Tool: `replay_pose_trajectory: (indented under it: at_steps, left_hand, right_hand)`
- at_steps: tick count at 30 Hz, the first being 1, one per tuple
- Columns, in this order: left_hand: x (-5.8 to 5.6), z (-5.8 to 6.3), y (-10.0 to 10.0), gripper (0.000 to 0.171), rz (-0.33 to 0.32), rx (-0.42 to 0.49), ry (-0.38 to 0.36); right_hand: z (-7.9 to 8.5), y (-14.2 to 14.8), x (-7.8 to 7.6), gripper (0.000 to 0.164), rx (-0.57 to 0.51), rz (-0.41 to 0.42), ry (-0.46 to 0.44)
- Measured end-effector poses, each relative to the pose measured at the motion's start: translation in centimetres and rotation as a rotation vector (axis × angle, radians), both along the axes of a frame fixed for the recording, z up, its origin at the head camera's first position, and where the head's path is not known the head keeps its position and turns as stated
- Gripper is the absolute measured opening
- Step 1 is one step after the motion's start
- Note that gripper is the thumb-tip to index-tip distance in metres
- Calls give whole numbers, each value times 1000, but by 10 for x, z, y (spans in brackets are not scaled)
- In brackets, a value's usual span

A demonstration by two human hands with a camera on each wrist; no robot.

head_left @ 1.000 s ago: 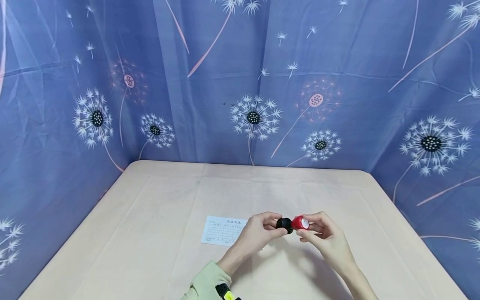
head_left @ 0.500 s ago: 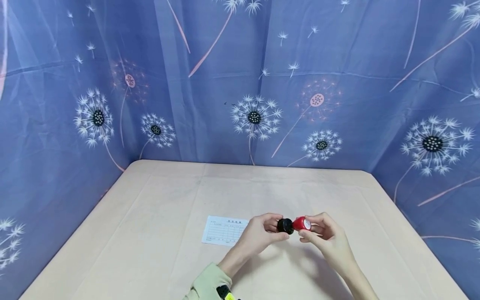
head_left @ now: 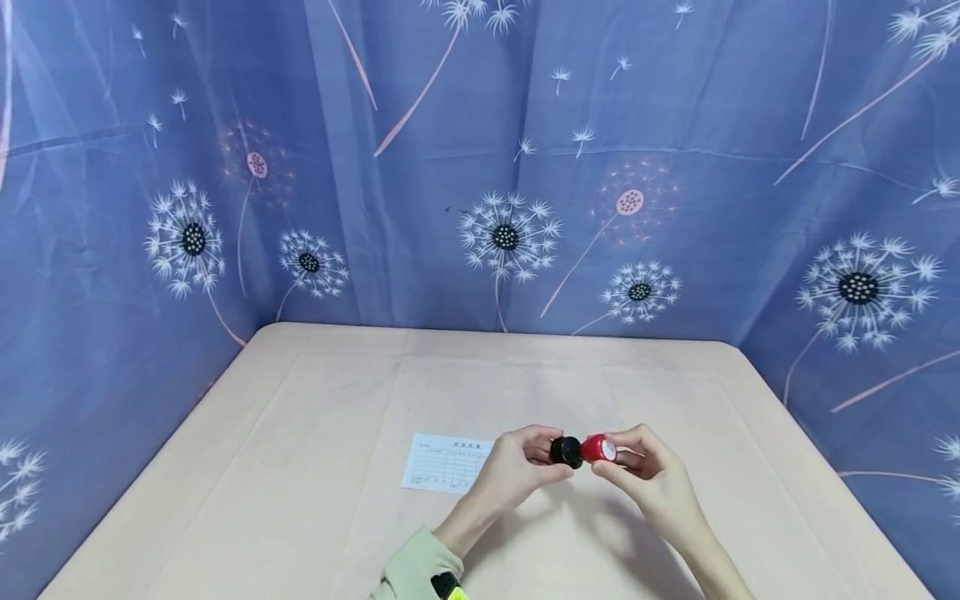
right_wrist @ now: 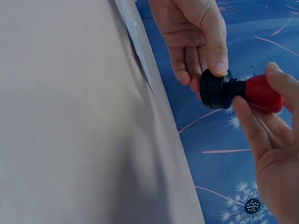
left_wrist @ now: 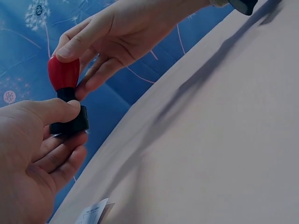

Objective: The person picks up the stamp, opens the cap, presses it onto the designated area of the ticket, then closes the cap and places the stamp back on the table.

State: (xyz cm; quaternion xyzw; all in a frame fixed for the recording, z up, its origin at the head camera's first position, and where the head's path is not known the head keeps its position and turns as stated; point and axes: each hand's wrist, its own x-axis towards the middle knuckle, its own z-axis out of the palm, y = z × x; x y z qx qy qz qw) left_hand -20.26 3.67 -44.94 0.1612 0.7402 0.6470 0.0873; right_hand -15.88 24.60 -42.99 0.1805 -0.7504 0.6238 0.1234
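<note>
A round stamp (head_left: 597,448) with a red handle and a wide black base is held above the table between both hands. My left hand (head_left: 510,467) pinches the black base (left_wrist: 70,122) between thumb and fingers. The red handle (right_wrist: 262,94) is gripped by the thumb and fingertips of my right hand (head_left: 652,471). In the head view the stamp lies sideways, its handle end with a white label facing right. Left of the hands a printed paper form (head_left: 442,462) lies on the table, its right part hidden behind the left hand.
The pale cloth-covered table (head_left: 300,500) spreads around the hands. A blue curtain (head_left: 420,208) with a dandelion print hangs behind it and along both sides. A light green sleeve (head_left: 420,562) and a black-and-yellow wrist strap (head_left: 447,585) are at the left wrist.
Both hands keep their hold on the stamp in nearly the same place. The whole head view shifts only slightly.
</note>
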Motion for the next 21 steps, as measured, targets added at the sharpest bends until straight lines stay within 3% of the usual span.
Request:
replay_pose_trajectory:
  at_steps: [10, 21]
  left_hand:
    - [-1, 2, 1, 51, 10, 11, 16]
    - [-2, 2, 1, 55, -27, -5, 23]
  right_hand:
    - [2, 1, -1, 31, -12, 48, 40]
    - [11, 0, 2, 32, 15, -31, -8]
